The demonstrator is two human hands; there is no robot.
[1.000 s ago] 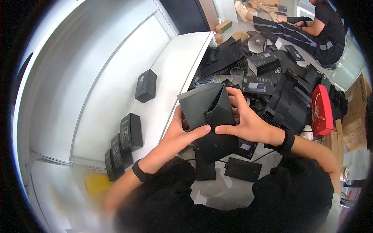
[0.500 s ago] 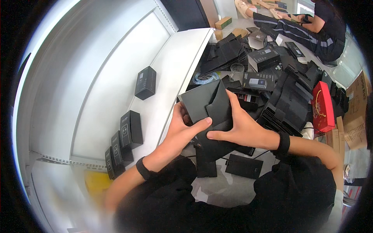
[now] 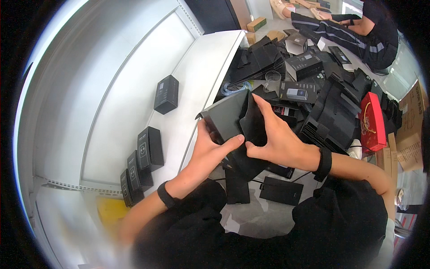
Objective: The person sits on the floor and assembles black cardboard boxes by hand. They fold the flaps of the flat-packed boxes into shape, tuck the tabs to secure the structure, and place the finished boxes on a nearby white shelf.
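Note:
Between my two hands is a black cardboard box point(image 3: 225, 117), with its folded panels and a curved flap facing up at me. My left hand point(image 3: 206, 151) grips its near left side, thumb lying on the panel. My right hand point(image 3: 281, 142) clasps the right side, its thumb bent close to the left thumb and its fingers along the far edge. A narrow flap sticks out at the box's upper left corner. The box's underside is hidden. Below it, a flat black piece point(image 3: 281, 191) lies on the floor.
Left, a white shelf point(image 3: 197, 67) bears a black box point(image 3: 166, 94) and several more boxes point(image 3: 150, 149) in a row. Ahead right lie flattened black cartons point(image 3: 329, 119), printed boxes point(image 3: 298, 92) and a red gift bag point(image 3: 372, 122). Another person point(image 3: 358, 36) sits at the far right.
The box has tilted slightly in my hands, and a flap now sticks out at its upper left corner. My right thumb has shifted a little to the right and up.

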